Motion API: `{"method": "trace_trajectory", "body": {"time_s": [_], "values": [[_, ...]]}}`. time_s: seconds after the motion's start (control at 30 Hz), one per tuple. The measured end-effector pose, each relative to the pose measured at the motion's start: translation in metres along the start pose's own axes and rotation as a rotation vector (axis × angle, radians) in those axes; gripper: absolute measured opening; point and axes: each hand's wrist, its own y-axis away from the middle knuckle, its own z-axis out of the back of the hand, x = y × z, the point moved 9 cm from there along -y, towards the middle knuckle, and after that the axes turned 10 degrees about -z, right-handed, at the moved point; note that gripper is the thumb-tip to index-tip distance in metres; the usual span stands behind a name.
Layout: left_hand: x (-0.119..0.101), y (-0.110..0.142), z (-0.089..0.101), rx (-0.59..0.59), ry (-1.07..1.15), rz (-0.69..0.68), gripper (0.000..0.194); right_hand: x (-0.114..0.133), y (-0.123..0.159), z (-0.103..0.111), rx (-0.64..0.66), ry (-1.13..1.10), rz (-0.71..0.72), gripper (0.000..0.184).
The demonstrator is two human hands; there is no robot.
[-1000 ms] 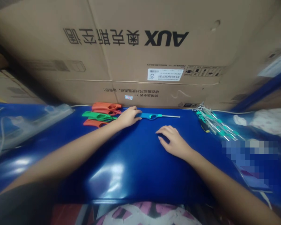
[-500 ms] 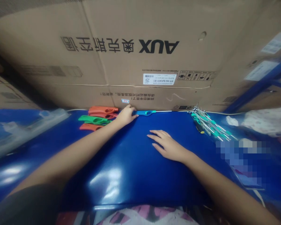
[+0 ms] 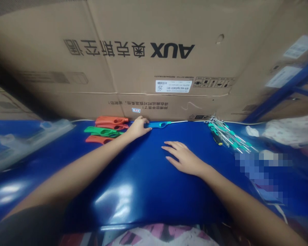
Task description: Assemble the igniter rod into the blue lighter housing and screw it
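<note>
My left hand [image 3: 138,127] reaches to the far edge of the blue table [image 3: 133,177] and its fingers close on the handle end of a blue long-nosed lighter [image 3: 157,124], which lies flat against the foot of the big cardboard box. Just left of that hand lie two orange lighter bodies [image 3: 112,121], a green one [image 3: 101,131] and another orange one [image 3: 97,139]. My right hand [image 3: 182,158] rests flat on the blue surface near the middle, fingers spread, holding nothing.
A large cardboard box [image 3: 149,58] printed AUX walls off the back. A bundle of thin metal rods with teal ends [image 3: 227,136] lies at the right. Clear plastic bags [image 3: 28,140] sit at the left, white bagged stuff [image 3: 287,131] at the far right.
My left hand pushed the blue lighter away from me until it lay against the box. My right hand flattened out and slid slightly left.
</note>
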Motion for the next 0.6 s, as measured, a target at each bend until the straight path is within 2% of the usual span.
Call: {"method": "trace_trajectory", "body": {"time_s": [0.1, 0.2, 0.23, 0.3, 0.37, 0.43, 0.6], "values": [[-0.014, 0.019, -0.002, 0.020, 0.058, -0.031, 0.026, -0.029, 0.000, 0.027, -0.142, 0.156, -0.158, 0.045], [-0.027, 0.048, -0.002, 0.024, 0.109, -0.053, 0.031, -0.088, 0.015, 0.073, -0.321, 0.352, -0.533, 0.038], [-0.030, 0.059, -0.002, 0.021, 0.126, -0.061, 0.031, -0.110, 0.024, 0.086, -0.327, 0.409, -0.679, 0.037], [-0.037, 0.076, 0.000, -0.018, 0.181, -0.092, 0.033, -0.151, 0.043, 0.097, -0.193, 0.479, -0.965, 0.040], [-0.040, 0.090, 0.002, -0.069, 0.238, -0.120, 0.034, -0.178, 0.059, 0.094, -0.013, 0.442, -1.151, 0.044], [-0.041, 0.098, 0.003, -0.119, 0.288, -0.123, 0.035, -0.190, 0.066, 0.090, 0.076, 0.396, -1.223, 0.047], [-0.041, 0.104, 0.001, -0.172, 0.363, -0.116, 0.034, -0.199, 0.063, 0.083, 0.051, 0.377, -1.218, 0.047]]}}
